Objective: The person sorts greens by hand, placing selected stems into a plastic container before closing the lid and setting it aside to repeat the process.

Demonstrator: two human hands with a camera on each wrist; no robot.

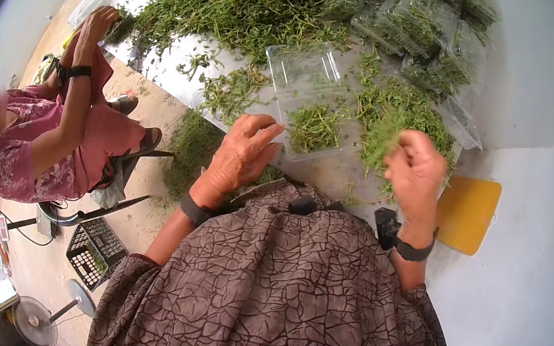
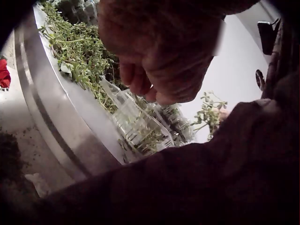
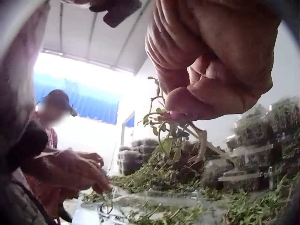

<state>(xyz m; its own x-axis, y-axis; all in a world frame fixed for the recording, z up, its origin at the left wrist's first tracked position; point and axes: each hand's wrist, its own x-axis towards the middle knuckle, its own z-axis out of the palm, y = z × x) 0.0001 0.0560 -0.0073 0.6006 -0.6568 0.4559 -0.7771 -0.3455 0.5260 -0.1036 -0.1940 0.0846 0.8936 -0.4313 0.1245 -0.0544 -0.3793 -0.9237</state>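
An open clear plastic box [image 1: 305, 71] lies on the table in the head view, its near half holding a clump of green sprigs [image 1: 315, 127]. My left hand [image 1: 240, 157] is at the box's left edge, fingers bent loosely with nothing seen in them; whether it touches the box I cannot tell. Above a loose pile of greens [image 1: 413, 114] to the right, my right hand [image 1: 418, 168] pinches some sprigs [image 1: 387, 133]. The right wrist view shows leafy stems [image 3: 171, 136] between the thumb and finger of my right hand [image 3: 211, 61].
A large heap of greens [image 1: 237, 4] covers the table's far part, with filled clear boxes [image 1: 418, 23] stacked at the far right. A yellow board [image 1: 470, 216] is right of the table. Another person [image 1: 62, 136] sits at the left, near a black crate [image 1: 95, 254].
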